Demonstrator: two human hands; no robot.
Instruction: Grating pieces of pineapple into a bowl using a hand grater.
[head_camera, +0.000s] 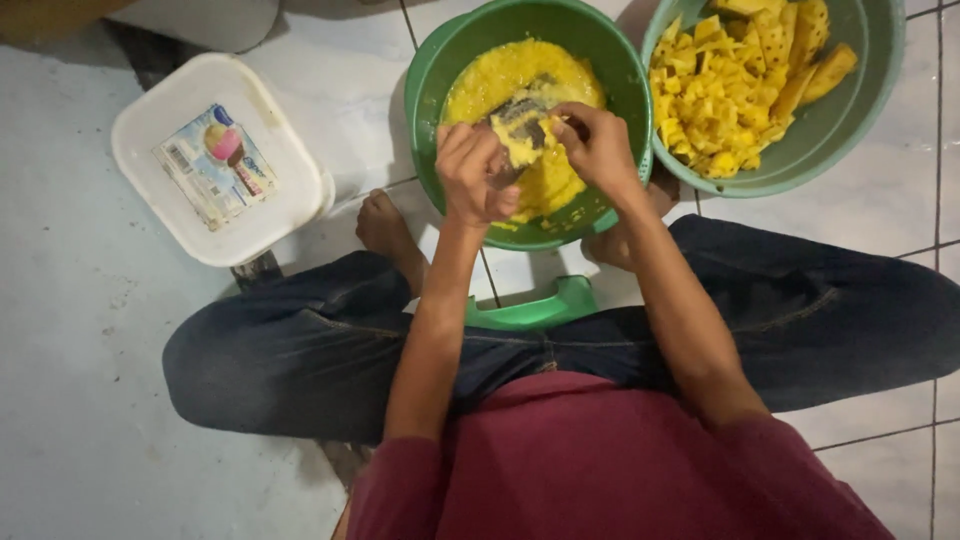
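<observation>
Nearest to the camera was the person's dark red shirt (600, 470), and below it the crossed legs in blue jeans (300, 350), because the person sat on the white tiled floor (80, 400). A small green stool (535, 308) showed between the knees, and a bare foot (385, 225) lay beside the bowl.

Both forearms reached forward over the green bowl (440, 90), which stood on the floor in front of the legs and was full of yellow grated pulp (500, 75). The left hand (475, 175) was closed around the lower end of a metal grater (520, 120) that leaned inside the bowl. The right hand (598, 145) was closed too, its fingers pressing a small yellow piece (552, 128) against the upper part of the grater.

Just to the right, touching the first bowl, stood a second, grey-green bowl (860, 130) with yellow fruit chunks (740, 80). On the left, well apart, a white square container (215, 160) with a picture label on its lid rested on the floor.
</observation>
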